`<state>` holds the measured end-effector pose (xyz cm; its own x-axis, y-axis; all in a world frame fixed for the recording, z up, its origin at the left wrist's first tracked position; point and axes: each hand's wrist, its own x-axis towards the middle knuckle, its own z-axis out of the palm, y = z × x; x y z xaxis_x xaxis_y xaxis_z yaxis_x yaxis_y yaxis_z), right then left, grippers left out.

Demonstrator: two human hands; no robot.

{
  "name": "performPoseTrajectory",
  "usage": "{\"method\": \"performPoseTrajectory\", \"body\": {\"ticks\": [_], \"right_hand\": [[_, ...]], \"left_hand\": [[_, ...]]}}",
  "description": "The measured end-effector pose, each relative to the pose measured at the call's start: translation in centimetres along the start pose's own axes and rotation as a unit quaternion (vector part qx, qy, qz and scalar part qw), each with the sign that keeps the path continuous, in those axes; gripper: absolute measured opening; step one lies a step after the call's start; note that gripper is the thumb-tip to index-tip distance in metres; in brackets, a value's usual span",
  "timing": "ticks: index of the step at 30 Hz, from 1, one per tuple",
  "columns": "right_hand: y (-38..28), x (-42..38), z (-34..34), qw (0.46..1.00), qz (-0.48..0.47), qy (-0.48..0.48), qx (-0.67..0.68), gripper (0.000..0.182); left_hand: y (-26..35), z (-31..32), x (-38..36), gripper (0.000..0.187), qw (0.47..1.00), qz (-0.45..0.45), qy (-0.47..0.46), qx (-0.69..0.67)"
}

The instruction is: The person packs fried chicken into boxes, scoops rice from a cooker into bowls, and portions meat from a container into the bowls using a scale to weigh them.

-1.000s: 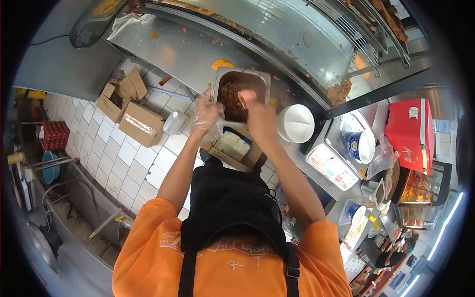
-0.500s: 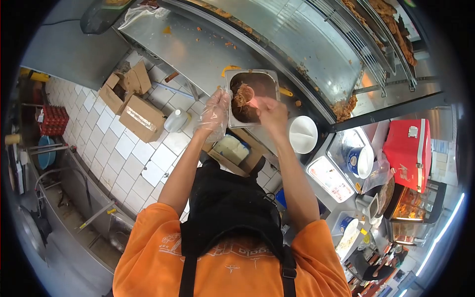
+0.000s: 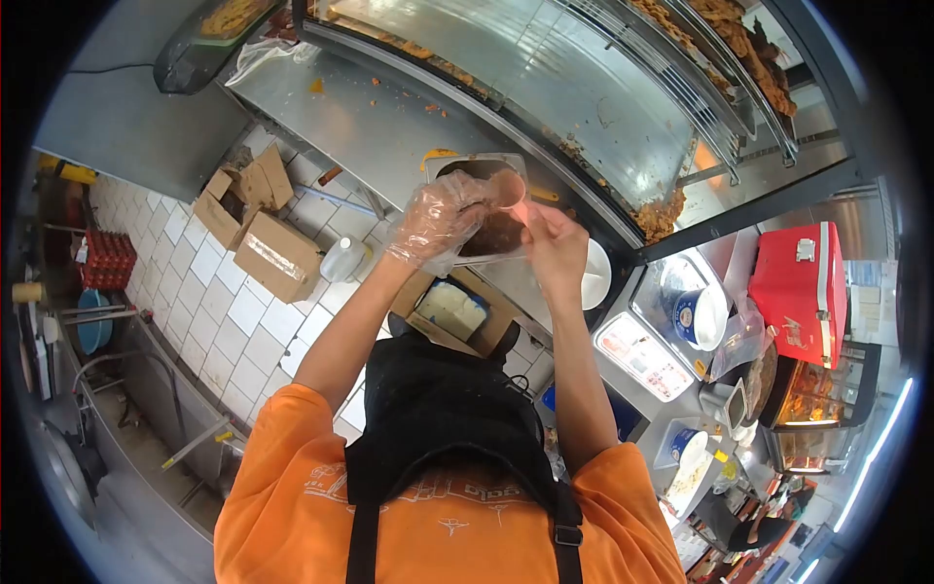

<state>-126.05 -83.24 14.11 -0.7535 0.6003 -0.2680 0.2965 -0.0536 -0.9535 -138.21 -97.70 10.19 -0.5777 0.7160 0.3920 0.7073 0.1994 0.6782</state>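
Observation:
My right hand (image 3: pixel 557 251) grips the handle of a pink scoop (image 3: pixel 509 189), held above a steel pan (image 3: pixel 512 159) with brown food inside. My left hand (image 3: pixel 440 218), in a clear plastic glove, reaches over the pan with its fingers drawn together at the scoop's mouth. What those fingers hold, if anything, is hidden. The scoop's contents do not show clearly. Just right of my right hand is a white round tub (image 3: pixel 596 276), partly covered by the wrist. Yellow handles show behind the pan.
A glass display case (image 3: pixel 584 107) with fried food on racks runs along the far side. Below the pan is an open cardboard box (image 3: pixel 415 289) on the tiled floor. Another carton (image 3: pixel 279 245) and a plastic jug (image 3: pixel 344 260) stand left. A red cooler (image 3: pixel 793 292) is at right.
My gloved left hand has moved right, from the pan's edge to the scoop. The scoop has been raised and shifted right, tilting differently. Food that showed at its mouth is now covered.

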Motion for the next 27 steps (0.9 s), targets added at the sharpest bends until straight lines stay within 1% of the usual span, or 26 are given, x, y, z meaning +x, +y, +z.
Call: {"method": "performPoseTrajectory", "body": {"ticks": [2,3,4,5,6,8,9,10,11,12,13,15,16,17,18,19,20,21,22,23,24,25,26,27], "right_hand": [[-0.1,0.1,0.1,0.995,-0.067,0.051,-0.055,0.022],[-0.3,0.1,-0.2,0.995,-0.068,0.054,-0.053,0.022],[-0.4,0.1,-0.5,0.996,-0.059,0.049,-0.054,0.021],[-0.4,0.1,-0.8,0.996,-0.049,0.043,-0.055,0.020],[-0.2,0.1,-0.7,0.996,-0.050,0.045,-0.053,0.020],[1.4,0.4,-0.2,0.965,-0.185,0.063,-0.177,0.016],[2.7,0.9,-0.1,0.965,-0.185,0.064,-0.176,0.016],[3.8,1.5,0.0,0.928,-0.249,0.052,-0.273,0.015],[4.7,2.1,0.1,0.877,-0.310,0.040,-0.365,0.014],[3.9,1.8,0.5,0.899,-0.291,0.040,-0.324,0.013],[4.4,1.8,0.4,0.899,-0.295,0.039,-0.322,0.013],[5.2,2.1,0.4,0.885,-0.274,0.008,-0.375,0.014],[5.0,2.1,0.4,0.885,-0.282,0.011,-0.369,0.014],[4.7,2.0,0.4,0.883,-0.254,0.010,-0.395,0.017],[4.4,1.8,0.3,0.879,-0.225,0.008,-0.420,0.020],[4.3,1.9,0.2,0.879,-0.236,0.008,-0.414,0.020],[4.5,2.1,0.1,0.873,-0.276,0.015,-0.403,0.023],[4.5,2.2,-0.1,0.864,-0.316,0.023,-0.390,0.026],[3.7,1.8,-0.2,0.858,-0.325,0.041,-0.395,0.030],[2.8,1.5,-0.6,0.856,-0.337,0.039,-0.391,0.030],[2.0,1.1,-1.1,0.865,-0.343,0.054,-0.363,0.030],[1.3,0.6,-1.3,0.873,-0.347,0.065,-0.335,0.031],[0.7,-0.1,-1.3,0.947,-0.234,0.035,-0.215,0.034],[-0.3,-0.7,-0.8,0.946,-0.237,0.022,-0.219,0.034]], "left_hand": [[0.3,0.3,0.1,0.028,0.994,-0.011,0.080,-0.070],[-0.1,0.8,-0.1,0.028,0.995,-0.008,0.078,-0.069],[-0.6,1.4,-0.4,0.024,0.977,-0.084,0.094,-0.172],[-1.1,1.9,-0.7,0.020,0.943,-0.159,0.109,-0.272],[-0.7,1.6,-0.5,0.020,0.943,-0.157,0.108,-0.272],[-0.1,0.9,-0.2,0.016,0.903,-0.183,0.127,-0.366],[0.1,0.4,0.1,0.016,0.904,-0.183,0.126,-0.366],[0.3,-0.1,0.6,0.017,0.906,-0.206,0.115,-0.352],[0.3,-0.5,0.9,0.018,0.907,-0.228,0.106,-0.337],[0.0,-0.7,1.0,0.020,0.853,-0.251,0.123,-0.441],[-0.2,-0.8,0.9,0.020,0.854,-0.249,0.127,-0.439],[-0.2,-1.7,1.0,0.028,0.712,-0.262,0.165,-0.630],[0.6,-2.4,1.0,0.035,0.710,-0.229,0.148,-0.649],[0.9,-2.8,1.1,0.035,0.717,-0.220,0.149,-0.645],[1.1,-3.3,1.1,0.036,0.711,-0.206,0.139,-0.658],[1.4,-4.0,1.1,0.037,0.705,-0.192,0.131,-0.670],[1.9,-4.9,1.2,0.035,0.730,-0.196,0.124,-0.643],[2.6,-5.8,1.3,0.035,0.735,-0.188,0.130,-0.638],[3.2,-6.6,1.5,0.034,0.737,-0.168,0.129,-0.642],[3.6,-7.3,1.4,0.032,0.737,-0.150,0.130,-0.647],[3.6,-7.9,0.9,0.025,0.729,-0.143,0.142,-0.654],[4.1,-8.7,0.8,0.025,0.731,-0.138,0.156,-0.650],[4.9,-9.4,0.4,0.024,0.802,-0.160,0.173,-0.549],[5.9,-10.0,0.1,0.023,0.859,-0.183,0.185,-0.441]]}}
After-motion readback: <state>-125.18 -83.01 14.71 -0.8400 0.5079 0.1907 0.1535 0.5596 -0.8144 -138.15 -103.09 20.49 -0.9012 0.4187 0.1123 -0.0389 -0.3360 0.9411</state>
